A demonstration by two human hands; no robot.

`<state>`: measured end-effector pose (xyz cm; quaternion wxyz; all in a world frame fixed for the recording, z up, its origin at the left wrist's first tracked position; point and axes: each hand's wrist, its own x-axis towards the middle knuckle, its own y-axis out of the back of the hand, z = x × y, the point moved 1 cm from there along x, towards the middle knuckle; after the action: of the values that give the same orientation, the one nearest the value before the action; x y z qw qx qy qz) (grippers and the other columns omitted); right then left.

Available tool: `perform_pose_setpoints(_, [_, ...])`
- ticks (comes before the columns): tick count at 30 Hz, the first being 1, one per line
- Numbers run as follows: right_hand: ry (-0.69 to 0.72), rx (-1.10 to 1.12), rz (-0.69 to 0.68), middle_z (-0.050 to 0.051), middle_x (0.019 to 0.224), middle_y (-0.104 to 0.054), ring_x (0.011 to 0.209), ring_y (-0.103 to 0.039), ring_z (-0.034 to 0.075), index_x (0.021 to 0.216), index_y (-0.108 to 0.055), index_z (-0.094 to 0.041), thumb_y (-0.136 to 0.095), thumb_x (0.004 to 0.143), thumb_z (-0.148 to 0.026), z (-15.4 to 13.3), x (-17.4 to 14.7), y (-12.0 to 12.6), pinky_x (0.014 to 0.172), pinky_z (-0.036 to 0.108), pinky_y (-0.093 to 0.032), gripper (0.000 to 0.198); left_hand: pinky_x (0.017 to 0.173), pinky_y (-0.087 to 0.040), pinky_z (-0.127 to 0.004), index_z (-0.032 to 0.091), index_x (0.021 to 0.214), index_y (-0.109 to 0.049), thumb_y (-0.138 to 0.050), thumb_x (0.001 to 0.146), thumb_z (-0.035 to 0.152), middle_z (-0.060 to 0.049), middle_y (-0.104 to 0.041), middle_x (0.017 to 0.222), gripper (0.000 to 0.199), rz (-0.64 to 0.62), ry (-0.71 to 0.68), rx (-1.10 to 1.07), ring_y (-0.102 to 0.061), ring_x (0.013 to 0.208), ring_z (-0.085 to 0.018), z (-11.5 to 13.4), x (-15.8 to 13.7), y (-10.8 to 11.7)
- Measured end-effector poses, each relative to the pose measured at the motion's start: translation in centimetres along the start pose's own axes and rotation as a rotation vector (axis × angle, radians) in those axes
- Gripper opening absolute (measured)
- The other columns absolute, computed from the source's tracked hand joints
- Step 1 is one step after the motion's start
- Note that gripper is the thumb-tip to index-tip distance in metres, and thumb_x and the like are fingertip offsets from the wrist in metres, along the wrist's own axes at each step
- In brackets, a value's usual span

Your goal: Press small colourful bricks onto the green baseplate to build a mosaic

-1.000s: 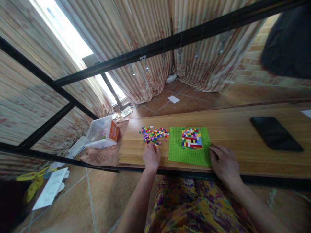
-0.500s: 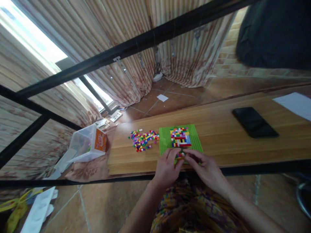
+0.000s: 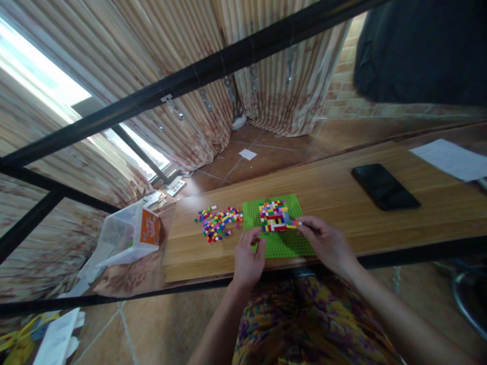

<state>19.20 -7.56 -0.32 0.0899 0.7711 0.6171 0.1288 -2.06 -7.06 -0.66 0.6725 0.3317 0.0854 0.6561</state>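
Observation:
A green studded baseplate (image 3: 287,247) lies on the wooden table, bearing a block of multicoloured toy bricks (image 3: 274,215). My right hand (image 3: 329,246) pinches a short strip of joined toy bricks (image 3: 292,224), yellow, orange and pink, over the lower right corner of that block. Whether the strip touches the block, I cannot tell. At the baseplate's left edge is my left hand (image 3: 249,258), its fingers bent and thumb apart from them, with nothing visible in between. Left of the plate spreads a pile of loose toy bricks (image 3: 218,223).
A clear plastic box (image 3: 125,243) with an orange label stands beyond the table's left end. To the right lie a black phone (image 3: 385,186) and white paper (image 3: 452,158). A black metal bar (image 3: 190,76) crosses above the table's far side.
My hands have moved apart from the baseplate's near edge. The right one has carried the brick strip up to the block's lower right; the left one has drawn back leftward. The view has shifted slightly.

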Motion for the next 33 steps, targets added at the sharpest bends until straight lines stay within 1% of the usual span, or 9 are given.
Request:
perform_pose_setpoints(4, [0.059, -0.053, 0.052, 0.005, 0.09, -0.076, 0.082, -0.069, 0.021, 0.091, -0.074, -0.022, -0.059, 0.088, -0.041, 0.5, 1.6, 0.1, 0.073, 0.031, -0.053, 0.025, 0.077, -0.056, -0.03, 0.016, 0.107, -0.064, -0.057, 0.089, 0.014, -0.007, -0.068, 0.096, 0.02, 0.033, 0.083, 0.002, -0.067, 0.085, -0.017, -2.4, -0.4, 0.6])
perform_pose_setpoints(7, [0.11, -0.063, 0.075, 0.006, 0.094, -0.075, 0.084, -0.069, 0.02, 0.091, -0.075, -0.022, -0.06, 0.089, -0.041, 1.0, 2.4, -0.1, 0.075, 0.032, -0.053, 0.024, 0.078, -0.056, -0.03, 0.017, 0.105, -0.064, -0.056, 0.089, 0.015, -0.007, -0.068, 0.096, 0.018, 0.037, 0.086, 0.013, -0.067, 0.089, -0.018, -3.3, -0.6, 0.7])
perform_pose_setpoints(11, [0.213, -0.089, 0.101, 0.006, 0.092, -0.073, 0.084, -0.067, 0.019, 0.091, -0.077, -0.023, -0.062, 0.089, -0.041, 1.2, 3.2, -0.3, 0.075, 0.032, -0.053, 0.024, 0.075, -0.055, -0.029, 0.017, 0.1, -0.065, -0.055, 0.089, 0.014, -0.006, -0.067, 0.091, 0.015, 0.023, 0.045, 0.055, -0.066, 0.084, -0.017, -3.5, -0.6, 0.7])
perform_pose_setpoints(15, [0.291, -0.121, 0.052, 0.005, 0.089, -0.072, 0.082, -0.067, 0.019, 0.093, -0.077, -0.024, -0.06, 0.092, -0.038, 0.9, 4.0, -0.6, 0.075, 0.032, -0.053, 0.022, 0.075, -0.055, -0.028, 0.016, 0.098, -0.065, -0.054, 0.09, 0.013, -0.007, -0.067, 0.091, 0.015, 0.022, 0.005, 0.086, -0.065, 0.085, -0.017, -3.5, -0.5, 0.5])
perform_pose_setpoints(18, [0.32, -0.132, 0.025, 0.005, 0.091, -0.072, 0.084, -0.068, 0.019, 0.096, -0.077, -0.026, -0.059, 0.092, -0.035, 1.0, 4.3, -1.0, 0.076, 0.033, -0.053, 0.021, 0.075, -0.054, -0.027, 0.016, 0.099, -0.066, -0.054, 0.09, 0.012, -0.007, -0.067, 0.092, 0.016, 0.02, -0.006, 0.103, -0.066, 0.086, -0.017, -3.5, -0.7, 0.4])
perform_pose_setpoints(22, [0.317, -0.106, 0.026, 0.004, 0.091, -0.073, 0.084, -0.068, 0.019, 0.097, -0.077, -0.026, -0.06, 0.091, -0.034, 1.3, 4.4, -1.6, 0.075, 0.032, -0.053, 0.02, 0.073, -0.054, -0.026, 0.017, 0.1, -0.066, -0.054, 0.089, 0.011, -0.006, -0.067, 0.093, 0.017, 0.029, -0.001, 0.112, -0.066, 0.085, -0.016, -3.6, -0.8, 0.2])
perform_pose_setpoints(28, [0.249, 0.004, 0.086, 0.004, 0.09, -0.074, 0.082, -0.067, 0.019, 0.093, -0.078, -0.025, -0.063, 0.089, -0.038, 1.7, 4.3, -2.4, 0.074, 0.032, -0.053, 0.02, 0.075, -0.056, -0.028, 0.017, 0.103, -0.066, -0.053, 0.09, 0.012, -0.007, -0.067, 0.094, 0.018, 0.018, 0.0, 0.12, -0.066, 0.085, -0.017, -3.4, -0.8, 0.5])
perform_pose_setpoints(30, [0.227, 0.032, 0.096, 0.005, 0.09, -0.074, 0.083, -0.067, 0.019, 0.091, -0.078, -0.024, -0.064, 0.087, -0.039, 1.8, 4.3, -2.5, 0.075, 0.032, -0.053, 0.02, 0.08, -0.057, -0.03, 0.017, 0.109, -0.065, -0.053, 0.091, 0.013, -0.008, -0.067, 0.099, 0.021, 0.038, -0.027, 0.148, -0.066, 0.091, -0.018, -2.8, -0.6, 0.5])
perform_pose_setpoints(33, [0.198, 0.057, 0.095, 0.005, 0.089, -0.074, 0.084, -0.067, 0.02, 0.089, -0.078, -0.024, -0.065, 0.086, -0.041, 1.7, 4.3, -2.6, 0.077, 0.033, -0.053, 0.021, 0.098, -0.053, -0.039, 0.017, 0.124, -0.061, -0.054, 0.093, 0.018, -0.013, -0.064, 0.116, 0.032, 0.048, -0.151, 0.234, -0.061, 0.112, -0.023, -0.9, 0.2, 0.1])
